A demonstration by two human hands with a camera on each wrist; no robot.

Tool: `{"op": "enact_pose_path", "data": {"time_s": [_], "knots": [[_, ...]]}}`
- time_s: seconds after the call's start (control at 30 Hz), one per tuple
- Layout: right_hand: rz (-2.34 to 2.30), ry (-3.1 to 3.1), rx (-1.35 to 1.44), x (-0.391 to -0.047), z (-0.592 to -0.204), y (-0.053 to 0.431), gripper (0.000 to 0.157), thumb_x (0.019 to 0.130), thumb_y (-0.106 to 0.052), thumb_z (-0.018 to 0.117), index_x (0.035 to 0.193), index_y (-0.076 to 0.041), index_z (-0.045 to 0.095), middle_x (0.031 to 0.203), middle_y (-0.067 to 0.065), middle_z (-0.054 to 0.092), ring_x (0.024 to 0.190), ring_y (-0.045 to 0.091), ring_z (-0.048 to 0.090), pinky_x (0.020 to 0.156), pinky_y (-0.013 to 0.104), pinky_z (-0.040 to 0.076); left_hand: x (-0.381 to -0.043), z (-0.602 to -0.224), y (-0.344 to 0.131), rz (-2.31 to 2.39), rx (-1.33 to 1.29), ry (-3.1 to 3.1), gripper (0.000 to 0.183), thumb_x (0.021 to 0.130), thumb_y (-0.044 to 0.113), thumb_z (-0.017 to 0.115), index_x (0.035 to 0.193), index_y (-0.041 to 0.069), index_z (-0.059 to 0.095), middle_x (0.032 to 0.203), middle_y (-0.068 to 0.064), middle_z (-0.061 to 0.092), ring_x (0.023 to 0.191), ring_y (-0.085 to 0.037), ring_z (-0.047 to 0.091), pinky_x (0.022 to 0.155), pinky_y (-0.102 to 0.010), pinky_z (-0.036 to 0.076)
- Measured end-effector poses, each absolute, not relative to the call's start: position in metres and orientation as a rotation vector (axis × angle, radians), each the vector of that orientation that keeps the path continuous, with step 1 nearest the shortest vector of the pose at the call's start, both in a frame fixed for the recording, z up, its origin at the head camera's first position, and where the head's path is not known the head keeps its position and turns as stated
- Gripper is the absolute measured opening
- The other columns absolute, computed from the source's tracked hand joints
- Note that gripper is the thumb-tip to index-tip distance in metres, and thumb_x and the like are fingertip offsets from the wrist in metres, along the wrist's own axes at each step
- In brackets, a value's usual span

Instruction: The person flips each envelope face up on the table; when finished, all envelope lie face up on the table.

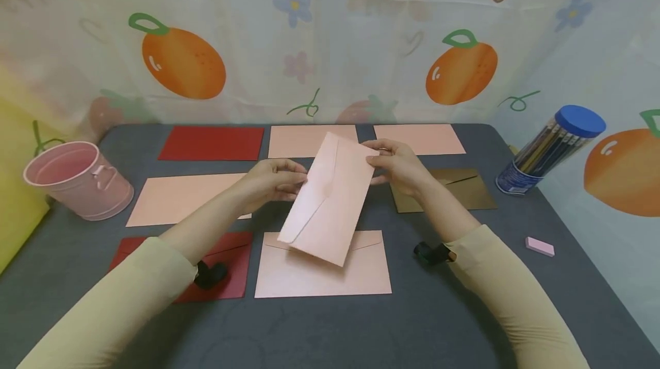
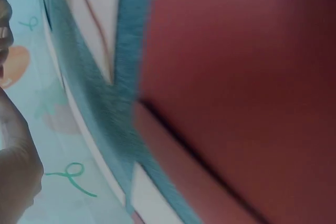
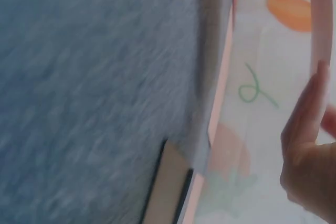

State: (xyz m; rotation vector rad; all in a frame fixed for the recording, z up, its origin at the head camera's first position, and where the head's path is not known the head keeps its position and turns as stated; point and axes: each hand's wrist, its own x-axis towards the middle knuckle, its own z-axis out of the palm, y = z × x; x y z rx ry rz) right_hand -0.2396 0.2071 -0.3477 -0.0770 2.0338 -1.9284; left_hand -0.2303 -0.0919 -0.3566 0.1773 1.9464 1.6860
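My L hand pinches the left edge of a pale pink envelope; my R hand is clamped on its right edge nr the far end. It's tilted up off the tbl, flap side showing, above a flat pink envelope. Red envelope just left of that, brown envelope right, pink bucket far left, pencil jar w/ blue lid far right.
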Motion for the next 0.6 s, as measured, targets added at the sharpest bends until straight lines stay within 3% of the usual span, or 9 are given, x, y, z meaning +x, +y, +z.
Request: {"op": "enact_pose_path", "data": {"time_s": [0.07,0.27,0.37,0.5,0.6], "knots": [[-2.008,2.004,-0.005,-0.240,-0.349,0.212,0.048,0.098,-0.003,0.053,0.145,-0.003,0.040,0.101,0.000,0.057,0.082,0.009,0.062,0.064,0.026,0.061,-0.228,-0.357,-0.100,1.652,0.192,1.926,0.035,0.093,0.018,0.064,0.124,0.004,0.053,0.100,0.003,0.063,0.082,-0.009,0.064,0.077,-0.023,0.057],[-2.166,1.918,0.178,-0.242,-0.353,0.220,0.027,0.096,0.003,0.052,0.121,-0.006,0.043,0.100,0.005,0.053,0.074,0.009,0.064,0.067,0.026,0.062,-0.227,-0.358,-0.114,1.684,0.154,1.937,0.046,0.093,0.011,0.065,0.132,-0.002,0.045,0.097,0.002,0.065,0.079,-0.007,0.066,0.077,-0.021,0.059],[-2.130,1.935,0.175,-0.241,-0.353,0.222,0.027,0.093,0.004,0.057,0.114,-0.008,0.043,0.095,0.005,0.053,0.072,0.010,0.064,0.069,0.026,0.062,-0.229,-0.359,-0.117,1.723,0.041,2.051,0.047,0.093,0.013,0.065,0.133,-0.002,0.046,0.101,0.000,0.063,0.081,-0.005,0.064,0.077,-0.018,0.058],[-1.886,2.064,0.030,-0.240,-0.354,0.223,0.055,0.088,0.005,0.065,0.134,-0.008,0.038,0.094,0.006,0.056,0.072,0.012,0.066,0.071,0.028,0.062,-0.233,-0.357,-0.118,1.718,-0.099,2.238,0.052,0.094,0.017,0.065,0.138,-0.002,0.044,0.106,-0.003,0.056,0.081,-0.003,0.062,0.075,-0.013,0.056],[-1.679,2.135,-0.133,-0.240,-0.356,0.222,0.086,0.084,0.007,0.068,0.153,-0.016,0.021,0.109,0.015,0.059,0.076,0.016,0.069,0.071,0.032,0.062,-0.238,-0.357,-0.118,1.688,-0.154,2.336,0.051,0.094,0.017,0.065,0.137,-0.001,0.046,0.107,-0.006,0.058,0.081,-0.003,0.061,0.073,-0.013,0.055]]}}
